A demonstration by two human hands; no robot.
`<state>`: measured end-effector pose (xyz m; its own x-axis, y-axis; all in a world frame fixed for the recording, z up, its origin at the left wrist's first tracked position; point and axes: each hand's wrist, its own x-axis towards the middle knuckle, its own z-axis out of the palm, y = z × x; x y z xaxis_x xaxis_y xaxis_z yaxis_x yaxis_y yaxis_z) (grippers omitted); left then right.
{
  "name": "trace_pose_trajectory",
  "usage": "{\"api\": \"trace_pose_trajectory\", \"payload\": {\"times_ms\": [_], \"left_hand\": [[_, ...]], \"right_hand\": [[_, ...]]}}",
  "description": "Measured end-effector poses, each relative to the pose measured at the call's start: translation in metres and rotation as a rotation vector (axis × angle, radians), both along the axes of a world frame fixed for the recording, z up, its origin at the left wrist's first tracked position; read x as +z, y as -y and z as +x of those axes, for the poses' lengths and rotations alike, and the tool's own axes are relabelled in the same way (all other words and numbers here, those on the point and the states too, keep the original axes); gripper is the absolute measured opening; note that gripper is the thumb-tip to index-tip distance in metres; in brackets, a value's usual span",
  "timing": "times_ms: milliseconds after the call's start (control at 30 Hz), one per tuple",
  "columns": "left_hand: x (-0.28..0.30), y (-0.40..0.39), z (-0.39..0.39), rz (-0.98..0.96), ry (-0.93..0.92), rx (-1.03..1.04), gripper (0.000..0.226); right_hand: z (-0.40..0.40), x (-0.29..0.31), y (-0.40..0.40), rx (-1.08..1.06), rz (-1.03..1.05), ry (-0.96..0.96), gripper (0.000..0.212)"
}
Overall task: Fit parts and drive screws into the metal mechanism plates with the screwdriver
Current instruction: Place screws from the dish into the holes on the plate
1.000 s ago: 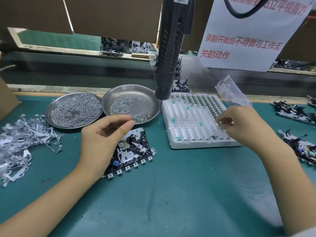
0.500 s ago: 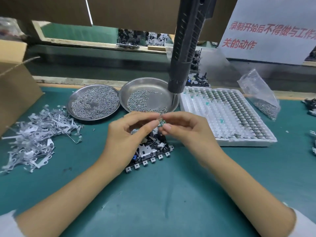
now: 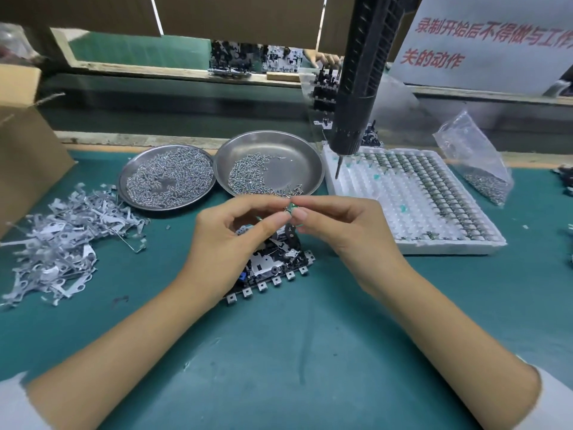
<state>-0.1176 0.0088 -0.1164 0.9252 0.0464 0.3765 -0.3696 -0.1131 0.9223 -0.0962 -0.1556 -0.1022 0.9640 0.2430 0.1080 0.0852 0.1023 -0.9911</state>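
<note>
Left hand (image 3: 229, 243) and right hand (image 3: 344, 226) pinch 1 small green part (image 3: 292, 208) together above the plate (image 3: 273, 265); screwdriver (image 3: 356, 97) hangs unheld.

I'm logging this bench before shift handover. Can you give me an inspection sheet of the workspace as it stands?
Surface: green mat.
Job's things: mechanism plate lies under the hands; screwdriver hangs untouched; two steel dishes hold screws; white tray holds small parts.
Clutter: metal strips, plastic bag, cardboard box.
Grippers: left hand and right hand together pinch a small green part.
Cables: nothing seen.
Surroundings: paper sign; more mechanisms behind.
</note>
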Motion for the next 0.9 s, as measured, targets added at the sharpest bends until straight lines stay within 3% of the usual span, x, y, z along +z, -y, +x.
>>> {"api": "trace_pose_trajectory", "payload": {"times_ms": [267, 400, 734, 834, 900], "left_hand": [[-0.001, -0.001, 0.002, 0.098, 0.091, 0.043, 0.014], [0.001, -0.003, 0.002, 0.158, 0.177, 0.086, 0.026], [0.014, -0.020, 0.001, 0.435, 0.181, -0.061, 0.042], [0.011, -0.032, -0.007, 0.415, 0.128, -0.100, 0.042], [0.006, -0.039, -0.015, 0.304, 0.085, -0.042, 0.026]], "right_hand": [[-0.001, 0.000, -0.001, 0.009, -0.129, 0.156, 0.017], [-0.002, 0.000, 0.001, 0.018, -0.209, 0.239, 0.016], [-0.004, -0.007, 0.000, -0.002, -0.321, 0.441, 0.021], [-0.006, -0.011, -0.002, 0.020, -0.393, 0.574, 0.022], [-0.007, -0.016, -0.004, 0.063, -0.473, 0.684, 0.023]]}}
